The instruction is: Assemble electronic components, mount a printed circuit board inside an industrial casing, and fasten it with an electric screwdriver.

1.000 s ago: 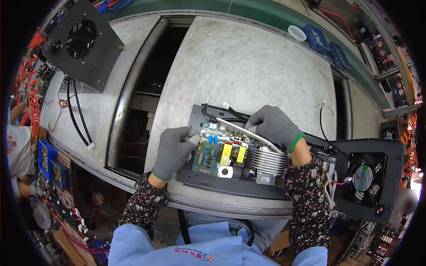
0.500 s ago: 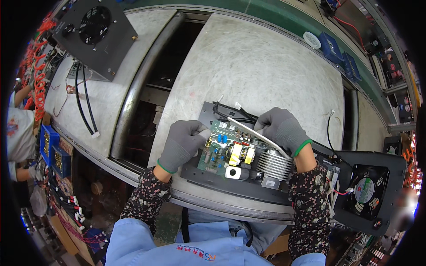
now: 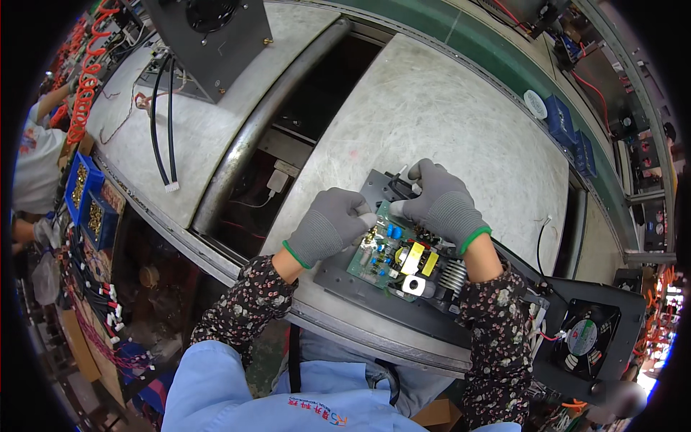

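Note:
A green circuit board (image 3: pixel 392 261) with yellow parts and a ribbed metal heat sink (image 3: pixel 452 275) lies on a black metal plate (image 3: pixel 360 284) on the grey work slab. My left hand (image 3: pixel 330 225), in a grey glove, pinches the board's far left corner. My right hand (image 3: pixel 440 201), also gloved, presses down on the board's far edge, fingers curled over small white wires. Both hands meet at the board's far corner.
A black panel with a fan (image 3: pixel 590 338) sits to the right, joined by wires. Another black fan housing (image 3: pixel 209 36) stands on the slab at far left, with black cables (image 3: pixel 162 129). Blue bins of small parts (image 3: pixel 86 201) and another person (image 3: pixel 36 158) are at left.
My right hand has moved left from the board's right part to its far left corner, beside my left hand. The view has shifted so the bench appears further right.

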